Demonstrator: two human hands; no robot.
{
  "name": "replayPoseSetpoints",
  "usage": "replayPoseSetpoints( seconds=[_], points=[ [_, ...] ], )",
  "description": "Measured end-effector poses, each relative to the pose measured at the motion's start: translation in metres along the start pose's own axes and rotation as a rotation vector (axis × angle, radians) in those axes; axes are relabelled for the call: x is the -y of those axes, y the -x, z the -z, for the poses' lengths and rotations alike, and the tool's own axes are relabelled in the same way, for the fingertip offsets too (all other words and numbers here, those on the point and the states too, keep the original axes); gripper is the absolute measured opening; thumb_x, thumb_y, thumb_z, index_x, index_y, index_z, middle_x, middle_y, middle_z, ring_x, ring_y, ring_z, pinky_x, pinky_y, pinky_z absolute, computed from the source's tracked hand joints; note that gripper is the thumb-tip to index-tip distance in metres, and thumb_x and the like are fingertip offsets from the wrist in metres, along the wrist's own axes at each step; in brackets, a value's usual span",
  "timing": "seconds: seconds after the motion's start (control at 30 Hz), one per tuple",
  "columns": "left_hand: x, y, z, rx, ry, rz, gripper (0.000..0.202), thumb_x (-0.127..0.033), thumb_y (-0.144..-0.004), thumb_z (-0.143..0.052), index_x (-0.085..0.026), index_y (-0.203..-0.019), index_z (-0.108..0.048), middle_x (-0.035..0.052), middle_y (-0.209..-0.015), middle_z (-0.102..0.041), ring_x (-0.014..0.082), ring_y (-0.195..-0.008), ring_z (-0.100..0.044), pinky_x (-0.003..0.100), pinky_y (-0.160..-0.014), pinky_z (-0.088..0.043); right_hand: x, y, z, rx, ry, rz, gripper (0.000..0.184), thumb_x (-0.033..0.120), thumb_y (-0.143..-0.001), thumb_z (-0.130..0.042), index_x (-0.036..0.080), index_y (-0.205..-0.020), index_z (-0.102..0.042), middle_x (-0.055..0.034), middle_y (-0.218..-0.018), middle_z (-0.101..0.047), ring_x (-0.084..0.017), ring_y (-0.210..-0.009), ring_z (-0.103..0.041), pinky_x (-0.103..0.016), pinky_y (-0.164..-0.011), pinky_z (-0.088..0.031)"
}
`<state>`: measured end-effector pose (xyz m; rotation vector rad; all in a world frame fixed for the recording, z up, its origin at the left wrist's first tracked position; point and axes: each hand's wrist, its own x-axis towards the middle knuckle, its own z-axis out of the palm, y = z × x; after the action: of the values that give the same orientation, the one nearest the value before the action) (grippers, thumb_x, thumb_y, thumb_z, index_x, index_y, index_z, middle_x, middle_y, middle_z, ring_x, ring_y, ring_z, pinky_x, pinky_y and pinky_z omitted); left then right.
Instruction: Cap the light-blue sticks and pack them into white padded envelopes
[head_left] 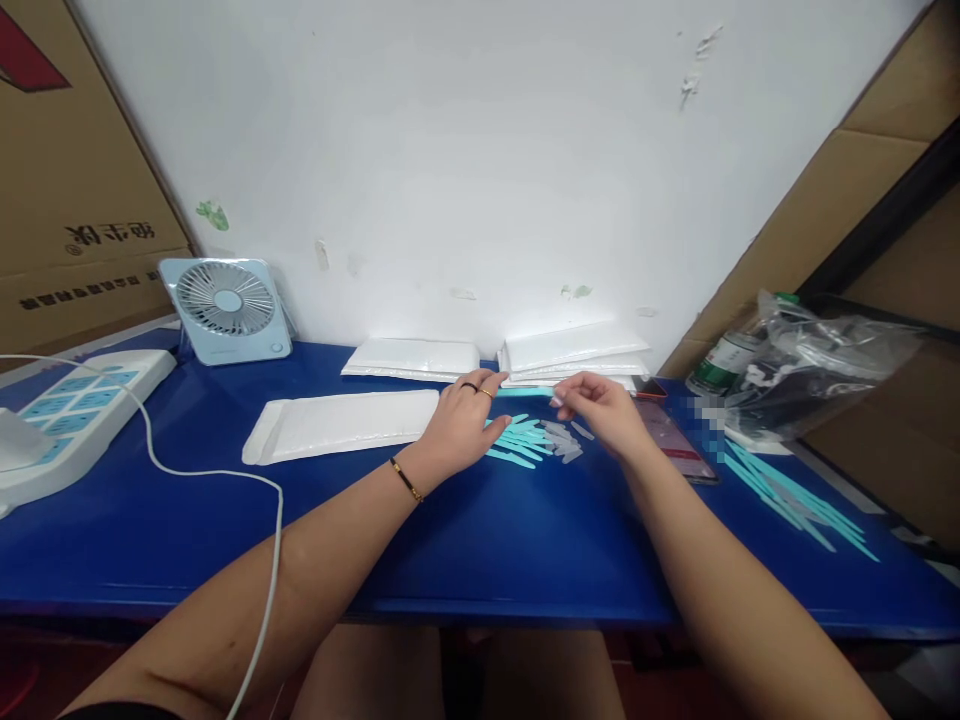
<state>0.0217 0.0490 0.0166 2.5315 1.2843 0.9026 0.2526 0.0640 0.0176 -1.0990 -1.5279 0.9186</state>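
My left hand [461,425] rests palm down on the blue table [480,540], fingers spread, its fingertips at a small heap of teal strips [521,440]. My right hand [604,410] hovers just right of that heap with its fingers curled and pinched together; what they hold, if anything, is too small to make out. A few grey strips [562,440] lie beside the teal ones, under my right hand. A white padded envelope [341,425] lies flat just left of my left hand.
Two stacks of white envelopes [570,355] lean at the wall. A small fan [225,308], a power strip [71,410] and a white cable [217,475] sit left. A phone [675,440], long teal strips [795,495], a plastic bag [810,365] and a bottle [724,362] lie right.
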Motion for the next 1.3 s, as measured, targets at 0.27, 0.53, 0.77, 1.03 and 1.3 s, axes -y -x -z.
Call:
replayPoseSetpoints(
  seconds=[0.27, 0.53, 0.77, 1.03, 1.3],
  points=[
    [-0.005, 0.017, -0.019, 0.508, -0.110, -0.151, 0.078, -0.062, -0.084, -0.040, -0.014, -0.143, -0.024, 0.0177, -0.150, -0.020, 0.0324, -0.139, -0.014, 0.048, -0.110, -0.016, -0.039, -0.018, 0.029, -0.130, 0.299, -0.159, 0.032, 0.046, -0.064, -0.068, 0.015, -0.069, -0.063, -0.0033, -0.064, -0.066, -0.013, -0.059, -0.056, -0.025, -0.059, -0.043],
    [-0.026, 0.029, -0.014, 0.461, -0.117, -0.209, 0.076, -0.064, -0.082, -0.042, -0.016, -0.139, -0.034, 0.0168, -0.143, -0.037, 0.0322, -0.132, -0.032, 0.043, -0.104, -0.027, -0.029, -0.012, 0.045, 0.046, 0.702, -0.179, 0.025, 0.043, -0.064, -0.068, 0.018, -0.069, -0.070, -0.0017, -0.060, -0.066, -0.015, -0.055, -0.056, -0.024, -0.050, -0.039],
    [0.008, -0.006, -0.008, 0.229, -0.175, 0.099, 0.034, -0.033, -0.088, -0.046, -0.015, -0.115, -0.058, 0.0122, -0.113, -0.061, 0.0248, -0.105, -0.055, 0.033, -0.087, -0.042, -0.015, -0.006, 0.048, 0.232, 0.846, -0.301, 0.008, 0.023, -0.058, -0.073, 0.018, -0.062, -0.068, -0.0025, -0.060, -0.067, -0.015, -0.057, -0.059, -0.023, -0.048, -0.041],
    [0.030, -0.017, -0.010, 0.312, -0.250, 0.078, 0.013, -0.023, -0.080, -0.051, -0.018, -0.075, -0.062, 0.0051, -0.079, -0.066, 0.0178, -0.072, -0.060, 0.025, -0.061, -0.042, -0.016, -0.006, 0.042, 0.104, 0.291, -0.257, 0.028, 0.030, -0.066, -0.071, 0.018, -0.088, -0.059, 0.0007, -0.067, -0.060, -0.013, -0.054, -0.062, -0.022, -0.049, -0.047],
    [0.036, -0.017, -0.006, 0.211, -0.103, 0.027, 0.022, -0.019, -0.084, -0.041, -0.017, -0.078, -0.061, 0.0044, -0.082, -0.066, 0.0152, -0.072, -0.058, 0.023, -0.062, -0.040, -0.013, -0.003, 0.016, 0.153, 0.029, -0.194, 0.028, 0.037, -0.070, -0.071, 0.017, -0.085, -0.060, -0.0050, -0.078, -0.068, -0.019, -0.079, -0.067, -0.023, -0.061, -0.049]
  ],
)
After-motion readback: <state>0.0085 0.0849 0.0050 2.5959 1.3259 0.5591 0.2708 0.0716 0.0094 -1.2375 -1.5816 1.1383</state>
